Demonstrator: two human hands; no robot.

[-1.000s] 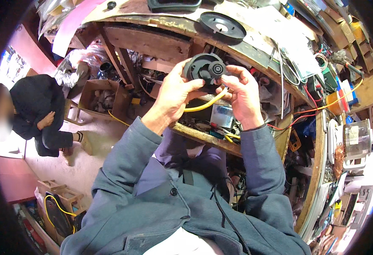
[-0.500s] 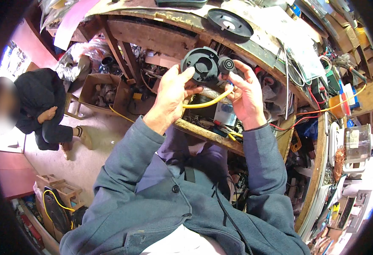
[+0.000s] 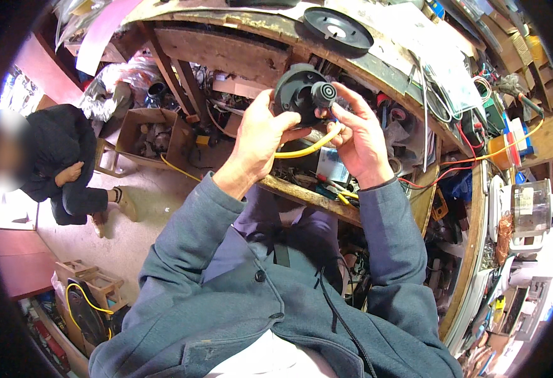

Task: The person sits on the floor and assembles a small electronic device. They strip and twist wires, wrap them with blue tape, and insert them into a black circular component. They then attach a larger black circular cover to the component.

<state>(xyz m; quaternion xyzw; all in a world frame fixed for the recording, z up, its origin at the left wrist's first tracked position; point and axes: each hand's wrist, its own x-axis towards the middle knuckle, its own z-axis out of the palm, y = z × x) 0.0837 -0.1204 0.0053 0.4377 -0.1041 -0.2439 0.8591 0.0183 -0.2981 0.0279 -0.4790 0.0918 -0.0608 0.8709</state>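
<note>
My left hand [image 3: 254, 137] is closed on the edge of a black round plastic housing [image 3: 286, 89], tilted so that its hollow side shows. Between the fingertips of my right hand [image 3: 363, 140] is a black round connector [image 3: 324, 94] with concentric rings, like that of a kettle base. The connector overlaps the right part of the housing in the picture; whether they touch I cannot tell. A yellow cable [image 3: 307, 152] curves from below my right fingers to my left palm. Small wires by my right fingers are mostly hidden.
On the bench [image 3: 261, 33] ahead lies a black round dish [image 3: 338, 31]. Beneath my hands, an open drawer with a wooden front edge [image 3: 311, 200] holds tools and parts. A person [image 3: 62, 151] sits at the left, beside a cardboard box [image 3: 150, 137]. A clear container [image 3: 531, 208] stands right.
My right hand has brought the connector left and slightly up, from beside the housing to in front of it. The housing has turned a little in my left hand.
</note>
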